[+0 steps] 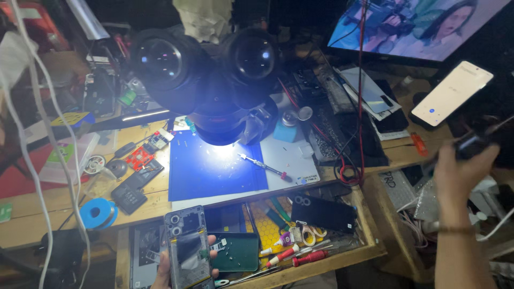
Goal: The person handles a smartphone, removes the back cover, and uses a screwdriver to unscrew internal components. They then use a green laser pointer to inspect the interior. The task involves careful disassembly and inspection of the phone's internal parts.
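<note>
Fingers (213, 256) of the left hand (163, 273) wrap the edges of an opened phone body (187, 247), held upright over the open drawer (375, 243). Right hand (461, 174), well apart at the worktop's (32, 214) right edge, is closed around a dark handle (471, 145) with a cable. Between them, a blue mat (209, 171) lies lit under the microscope (214, 75), a screwdriver (265, 167) beside it.
</note>
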Motion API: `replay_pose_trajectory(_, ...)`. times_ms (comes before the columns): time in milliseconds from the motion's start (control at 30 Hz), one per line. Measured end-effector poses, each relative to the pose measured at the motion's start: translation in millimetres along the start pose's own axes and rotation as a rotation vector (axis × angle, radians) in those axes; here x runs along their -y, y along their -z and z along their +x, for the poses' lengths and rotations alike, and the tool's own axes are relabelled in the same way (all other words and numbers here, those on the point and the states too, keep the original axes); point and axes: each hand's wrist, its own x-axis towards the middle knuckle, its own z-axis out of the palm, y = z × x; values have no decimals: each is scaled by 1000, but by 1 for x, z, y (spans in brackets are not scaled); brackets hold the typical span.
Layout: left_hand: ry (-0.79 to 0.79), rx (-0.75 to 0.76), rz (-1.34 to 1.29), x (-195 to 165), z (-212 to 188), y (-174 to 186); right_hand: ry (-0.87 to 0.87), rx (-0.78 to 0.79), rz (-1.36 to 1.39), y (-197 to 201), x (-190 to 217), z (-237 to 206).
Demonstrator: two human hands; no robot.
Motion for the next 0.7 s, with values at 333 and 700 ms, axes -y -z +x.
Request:
replay_pose_trajectory(333,-78,-21,12,-12,-30,-56,-607,948,1064,5,130,-211)
replay_pose_trajectory(700,-62,10,-39,-33,-40,-71,-1022,1471,1139,-38,148,-307)
